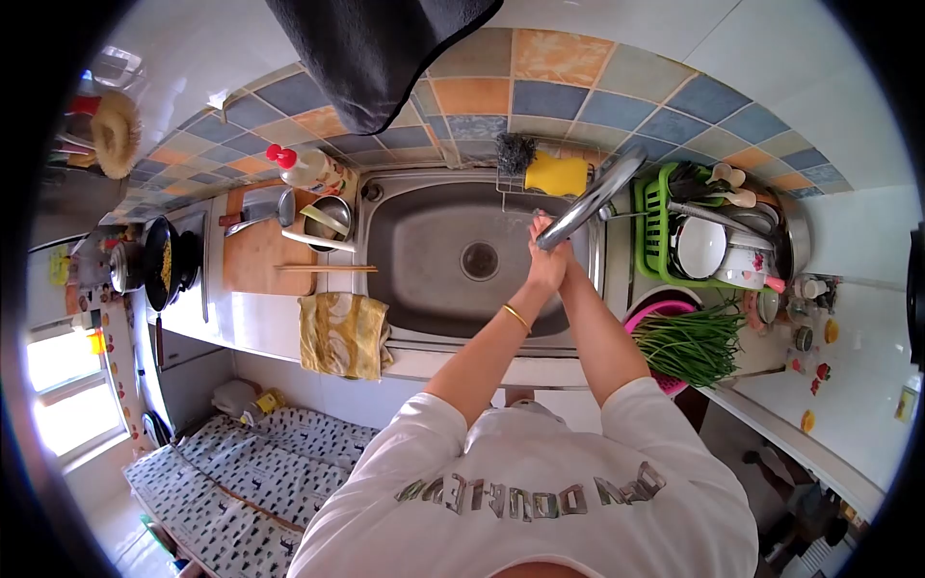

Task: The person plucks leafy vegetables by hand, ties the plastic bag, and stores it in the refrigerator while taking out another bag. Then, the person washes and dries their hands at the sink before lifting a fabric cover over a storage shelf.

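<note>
My left hand (545, 266), with a gold bracelet (517, 319) at the wrist, is over the right part of the steel sink (424, 275). Its fingers look stretched out and lie against my right hand (564, 256). Both hands are together just under the spout of the chrome faucet (590, 200). The spout and my left hand cover much of my right hand, so its fingers do not show clearly. I see no object between the palms. Whether water is running I cannot make out.
Behind the sink, a rack holds a yellow sponge (559, 176) and a steel scrubber (515, 153). On the right stand a green dish rack (655, 226) and green stalks (689, 339) in a pink basket. A cutting board (265, 260), chopsticks (328, 269) and cloth (344, 334) are left.
</note>
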`<action>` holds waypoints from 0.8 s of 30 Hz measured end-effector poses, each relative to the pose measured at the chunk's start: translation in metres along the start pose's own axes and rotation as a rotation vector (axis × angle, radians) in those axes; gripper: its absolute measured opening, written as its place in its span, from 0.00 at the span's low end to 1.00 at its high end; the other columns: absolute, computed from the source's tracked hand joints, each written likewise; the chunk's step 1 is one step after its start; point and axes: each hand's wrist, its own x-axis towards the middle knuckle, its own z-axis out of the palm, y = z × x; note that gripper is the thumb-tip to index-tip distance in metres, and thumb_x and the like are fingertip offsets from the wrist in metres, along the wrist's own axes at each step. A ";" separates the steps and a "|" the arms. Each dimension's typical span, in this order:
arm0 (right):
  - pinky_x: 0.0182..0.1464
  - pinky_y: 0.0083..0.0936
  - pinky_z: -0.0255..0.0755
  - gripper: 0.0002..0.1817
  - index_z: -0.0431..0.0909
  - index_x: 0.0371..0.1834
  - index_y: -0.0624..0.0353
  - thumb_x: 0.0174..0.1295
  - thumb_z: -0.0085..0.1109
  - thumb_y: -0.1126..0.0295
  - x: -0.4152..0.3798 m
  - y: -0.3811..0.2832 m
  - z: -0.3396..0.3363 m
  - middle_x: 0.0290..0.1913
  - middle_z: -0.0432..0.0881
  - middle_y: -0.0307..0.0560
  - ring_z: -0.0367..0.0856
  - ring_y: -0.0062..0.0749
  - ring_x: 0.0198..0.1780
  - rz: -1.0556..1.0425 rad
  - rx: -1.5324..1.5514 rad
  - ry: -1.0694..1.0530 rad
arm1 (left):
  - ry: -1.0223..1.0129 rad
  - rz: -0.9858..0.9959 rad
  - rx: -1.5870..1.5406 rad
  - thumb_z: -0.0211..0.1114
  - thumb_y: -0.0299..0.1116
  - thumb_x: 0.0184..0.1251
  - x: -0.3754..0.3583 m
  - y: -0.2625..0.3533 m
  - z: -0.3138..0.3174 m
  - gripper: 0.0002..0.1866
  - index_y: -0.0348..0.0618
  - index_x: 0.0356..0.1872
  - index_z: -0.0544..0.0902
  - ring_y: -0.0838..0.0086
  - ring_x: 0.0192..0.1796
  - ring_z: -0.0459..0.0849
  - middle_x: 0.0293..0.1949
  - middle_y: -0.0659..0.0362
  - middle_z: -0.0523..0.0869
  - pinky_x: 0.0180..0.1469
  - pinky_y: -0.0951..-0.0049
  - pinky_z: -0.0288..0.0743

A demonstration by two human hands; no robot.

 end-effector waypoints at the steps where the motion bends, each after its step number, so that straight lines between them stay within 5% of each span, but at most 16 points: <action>1: 0.50 0.25 0.70 0.15 0.72 0.54 0.48 0.72 0.50 0.54 -0.008 -0.010 0.010 0.47 0.76 0.33 0.75 0.21 0.48 0.065 0.114 0.054 | -0.051 -0.007 0.024 0.45 0.46 0.75 0.000 0.001 0.000 0.28 0.41 0.69 0.66 0.61 0.69 0.63 0.67 0.49 0.68 0.70 0.68 0.55; 5: 0.39 0.24 0.71 0.12 0.74 0.45 0.49 0.70 0.52 0.54 -0.032 -0.051 0.056 0.36 0.76 0.32 0.76 0.23 0.38 0.322 0.564 0.258 | -0.252 -0.027 0.058 0.45 0.43 0.75 0.019 -0.016 -0.028 0.29 0.40 0.72 0.62 0.61 0.75 0.56 0.72 0.47 0.63 0.74 0.67 0.49; 8: 0.39 0.24 0.71 0.12 0.74 0.47 0.50 0.72 0.50 0.57 -0.036 -0.055 0.068 0.35 0.76 0.36 0.76 0.24 0.35 0.321 0.640 0.218 | -0.317 -0.042 0.043 0.44 0.39 0.75 0.040 -0.035 -0.041 0.29 0.43 0.74 0.58 0.55 0.77 0.49 0.74 0.44 0.57 0.77 0.64 0.42; 11: 0.48 0.26 0.74 0.15 0.72 0.54 0.54 0.73 0.48 0.57 0.003 0.013 0.006 0.43 0.80 0.41 0.79 0.28 0.43 0.127 0.838 -0.172 | -0.280 0.014 0.122 0.46 0.39 0.74 0.037 -0.041 -0.037 0.30 0.43 0.75 0.57 0.54 0.77 0.49 0.74 0.44 0.57 0.77 0.63 0.41; 12: 0.64 0.44 0.68 0.29 0.64 0.70 0.44 0.69 0.51 0.46 0.025 0.048 -0.022 0.69 0.67 0.42 0.73 0.40 0.65 0.208 0.513 0.198 | -0.199 0.083 0.210 0.49 0.41 0.72 0.017 -0.036 -0.024 0.31 0.41 0.74 0.59 0.56 0.76 0.55 0.72 0.45 0.62 0.76 0.65 0.44; 15: 0.67 0.52 0.64 0.32 0.62 0.70 0.49 0.68 0.52 0.44 0.007 0.012 0.001 0.70 0.64 0.50 0.71 0.48 0.66 0.237 0.773 0.085 | -0.103 0.094 0.359 0.52 0.39 0.71 -0.006 -0.006 -0.016 0.30 0.38 0.71 0.64 0.59 0.71 0.65 0.68 0.48 0.70 0.73 0.64 0.51; 16: 0.68 0.52 0.63 0.32 0.62 0.68 0.52 0.68 0.53 0.46 -0.006 -0.029 0.022 0.66 0.69 0.54 0.70 0.52 0.67 0.346 0.854 0.275 | -0.077 0.111 0.291 0.52 0.39 0.72 -0.003 -0.014 -0.014 0.28 0.39 0.71 0.66 0.59 0.71 0.66 0.67 0.48 0.71 0.73 0.64 0.53; 19: 0.59 0.30 0.73 0.17 0.71 0.58 0.56 0.73 0.48 0.59 -0.008 -0.054 0.028 0.53 0.80 0.44 0.79 0.33 0.55 0.310 0.770 0.061 | -0.062 0.123 -0.211 0.51 0.31 0.72 0.012 -0.021 -0.018 0.22 0.39 0.65 0.71 0.57 0.64 0.73 0.63 0.48 0.74 0.69 0.62 0.62; 24: 0.63 0.36 0.72 0.16 0.71 0.59 0.52 0.73 0.48 0.59 0.004 -0.012 0.016 0.58 0.78 0.43 0.75 0.37 0.61 0.186 0.764 -0.135 | 0.063 -0.026 -1.129 0.50 0.29 0.73 -0.010 0.023 -0.023 0.19 0.31 0.60 0.72 0.59 0.62 0.75 0.59 0.47 0.77 0.68 0.63 0.67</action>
